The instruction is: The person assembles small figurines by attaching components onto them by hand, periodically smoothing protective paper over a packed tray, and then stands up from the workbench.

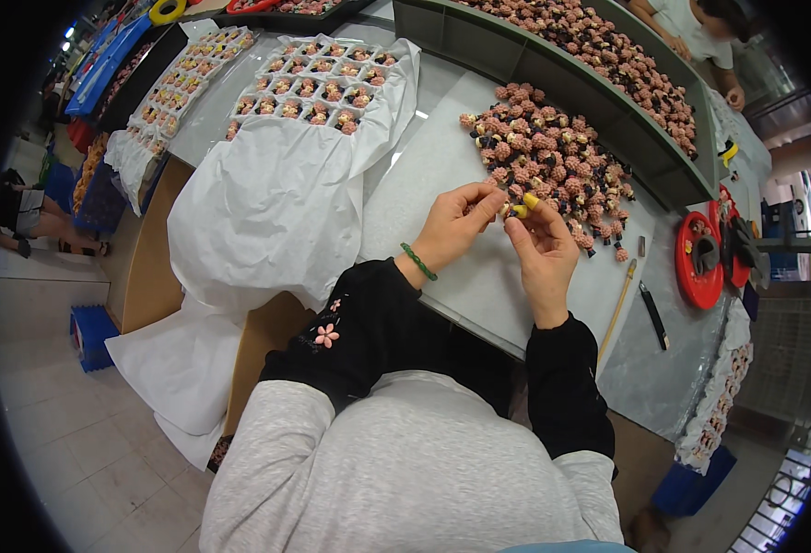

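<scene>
Above the white sheet (442, 138), my two hands meet in front of a pile of small pink-haired figurines (558, 157). My left hand (456, 224), with a green beaded bracelet at its wrist, is closed with thumb and forefinger pinched. My right hand (547, 265) is closed too, with yellow covers on its thumb and forefinger tips. Between the fingertips sits one small figurine (510, 210), mostly hidden by them. Its near side looks pale and dark, but its details are too small to make out.
Behind the pile stands a long grey-green bin (622, 106) full of figurines. A paper-lined tray (281, 97) of figurines lies left. A thin brush (617, 313), a black craft knife (653, 316) and a red dish (699, 276) lie right. Another person (700, 32) is at far right.
</scene>
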### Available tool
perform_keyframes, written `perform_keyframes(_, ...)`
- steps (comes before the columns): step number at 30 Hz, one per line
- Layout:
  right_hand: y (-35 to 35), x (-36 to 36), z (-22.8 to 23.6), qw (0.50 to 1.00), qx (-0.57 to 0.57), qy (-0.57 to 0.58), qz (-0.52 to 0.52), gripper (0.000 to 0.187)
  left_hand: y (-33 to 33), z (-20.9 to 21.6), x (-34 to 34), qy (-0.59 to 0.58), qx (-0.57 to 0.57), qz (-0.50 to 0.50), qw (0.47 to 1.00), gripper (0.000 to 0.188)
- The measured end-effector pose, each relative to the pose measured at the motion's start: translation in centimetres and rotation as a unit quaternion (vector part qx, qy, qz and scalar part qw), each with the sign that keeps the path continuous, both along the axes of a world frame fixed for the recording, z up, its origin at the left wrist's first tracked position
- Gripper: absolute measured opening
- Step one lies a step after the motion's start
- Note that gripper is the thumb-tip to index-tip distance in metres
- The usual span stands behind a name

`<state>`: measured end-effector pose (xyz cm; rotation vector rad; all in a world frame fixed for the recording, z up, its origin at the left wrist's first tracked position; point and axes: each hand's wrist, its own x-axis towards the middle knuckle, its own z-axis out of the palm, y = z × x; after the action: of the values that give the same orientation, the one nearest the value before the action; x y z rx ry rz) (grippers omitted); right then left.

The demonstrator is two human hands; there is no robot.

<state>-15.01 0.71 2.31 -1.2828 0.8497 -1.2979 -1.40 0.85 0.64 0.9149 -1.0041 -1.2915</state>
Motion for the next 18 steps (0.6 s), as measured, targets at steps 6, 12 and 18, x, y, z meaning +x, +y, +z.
perform_keyframes(6, -0.16, -0.25, -0.4, 1.0, -0.002, 0.011, 0.004, 0.034, 0.15, 0.12, -0.02, -0.015, 0.009, 0.014, 1.0, 0.02)
perform_keyframes(12, -0.27, -0.28, -0.56, 0.999, 0.026, -0.009, 0.023, 0.033, 0.36, 0.29, 0.01, -0.018, 0.01, 0.018, 1.0, 0.021)
perform_keyframes(18, -0.34, -0.34, -0.43, 0.999, 0.03, -0.007, 0.027, 0.033, 0.21, 0.23, 0.02, -0.035, 0.011, 0.018, 0.999, 0.023)
